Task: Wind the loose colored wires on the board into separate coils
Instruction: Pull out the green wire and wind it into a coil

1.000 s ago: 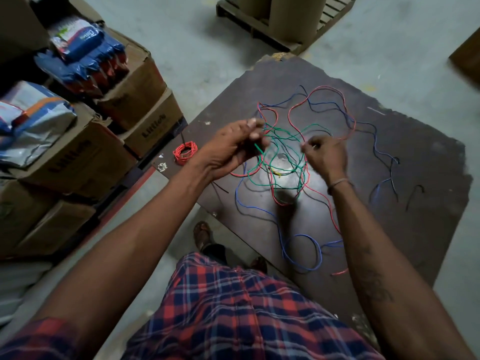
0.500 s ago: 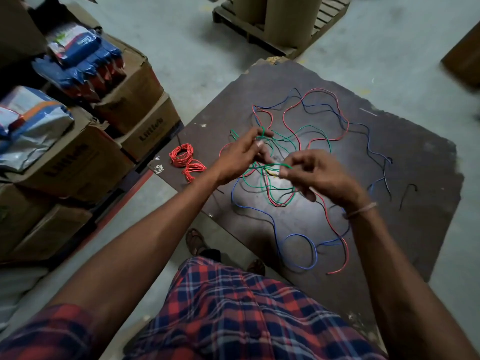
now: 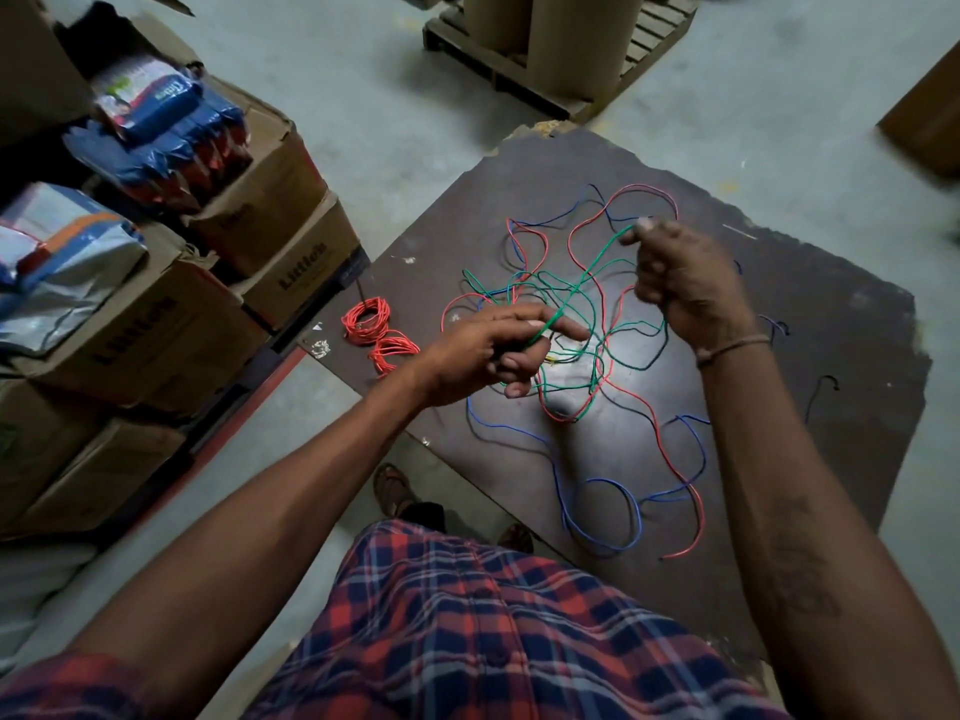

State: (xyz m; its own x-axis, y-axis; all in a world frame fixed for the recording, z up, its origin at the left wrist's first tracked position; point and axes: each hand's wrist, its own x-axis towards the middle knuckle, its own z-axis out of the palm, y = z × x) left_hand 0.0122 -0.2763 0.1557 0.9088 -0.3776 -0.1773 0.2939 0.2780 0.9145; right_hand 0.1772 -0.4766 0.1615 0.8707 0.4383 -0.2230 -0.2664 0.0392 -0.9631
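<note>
Grey concrete floor runs all round the dark, scuffed wooden board (image 3: 810, 324), which lies flat in front of me with stacked brown cardboard cartons (image 3: 171, 324) off at nine o'clock and a wooden pallet carrying brown cardboard tubes (image 3: 561, 39) up at twelve.

Two finished coils of thin red wire (image 3: 380, 335) lie touching each other at the board's nine o'clock edge, set apart, I judge, so they stay out of the tangle. The loose red, blue and green wires (image 3: 660, 433) sprawl across the board's middle, crossing one another.

My right hand (image 3: 680, 288) is raised at one o'clock of the heap, its fingers curled, pinching one end of the thin green insulated wire (image 3: 587, 275) at the fingertips. That wire slants down to my left hand (image 3: 493, 350), at nine o'clock of the heap, where it passes between the extended index finger and the curled lower fingers, which hold it lightly. I read this as drawing a length taut between both hands, so the green strand lifts out of the red and blue before winding begins.

Green's remaining loops lie threaded among the others, so a hard pull could drag the whole heap or tighten a knot.
</note>
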